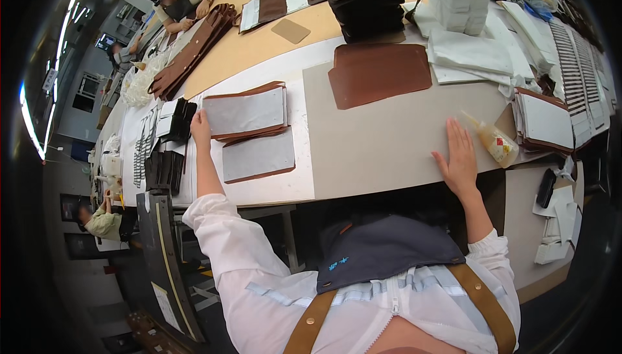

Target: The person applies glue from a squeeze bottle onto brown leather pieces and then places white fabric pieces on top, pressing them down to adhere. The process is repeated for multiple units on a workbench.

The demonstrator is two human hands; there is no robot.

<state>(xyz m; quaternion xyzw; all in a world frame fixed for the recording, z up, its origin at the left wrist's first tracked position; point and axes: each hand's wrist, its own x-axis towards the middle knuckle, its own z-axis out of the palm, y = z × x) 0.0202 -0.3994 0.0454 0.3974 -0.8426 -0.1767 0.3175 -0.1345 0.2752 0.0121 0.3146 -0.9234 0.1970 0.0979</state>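
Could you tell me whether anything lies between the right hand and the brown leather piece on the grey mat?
Nothing visible does. The right hand rests flat on the grey mat, and only bare mat lies between it and the leather piece. The glue bottle sits off to its right.

Leather piece (379,74) on mat (389,140), glue bottle (494,141) rt.

Between the left hand (200,125) and the right hand (459,159) the grey board (382,140) lies bare, giving open passage. Far across it the brown leather piece (379,73) blocks the way. A glue bottle (494,141) crowds the right hand's right side; stacked grey-faced panels (249,113) sit just right of the left hand, black pieces (176,119) to its left
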